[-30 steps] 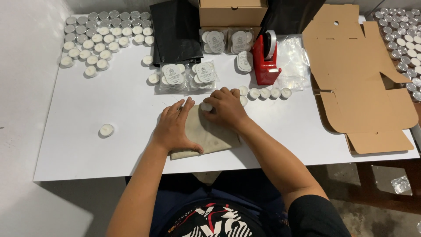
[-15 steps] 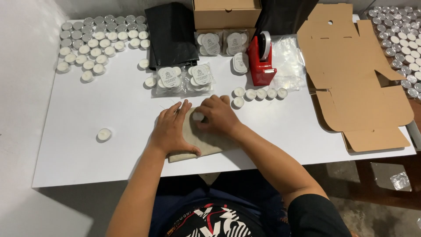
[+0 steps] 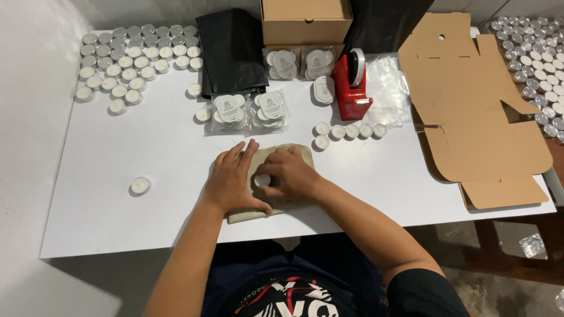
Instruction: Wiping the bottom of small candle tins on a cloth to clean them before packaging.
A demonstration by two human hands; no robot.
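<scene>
Grip: right hand (image 3: 292, 175) pinches a white tealight (image 3: 262, 179) on the beige cloth (image 3: 302, 154) at near-centre worktop (image 3: 147, 152), left hand (image 3: 235, 179) flat, fingers spread; best rubbed gently, cloth pinned taut.

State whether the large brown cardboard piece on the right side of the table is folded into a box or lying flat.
Lying flat. The cardboard piece is spread unfolded on the table, flaps and cut-outs showing, with no raised walls.

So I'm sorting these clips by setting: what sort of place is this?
Probably a small packing station for tealight candles: rows of loose tealights on a white table, sealed candle packs, a red tape dispenser and a flat unfolded carton.
</scene>
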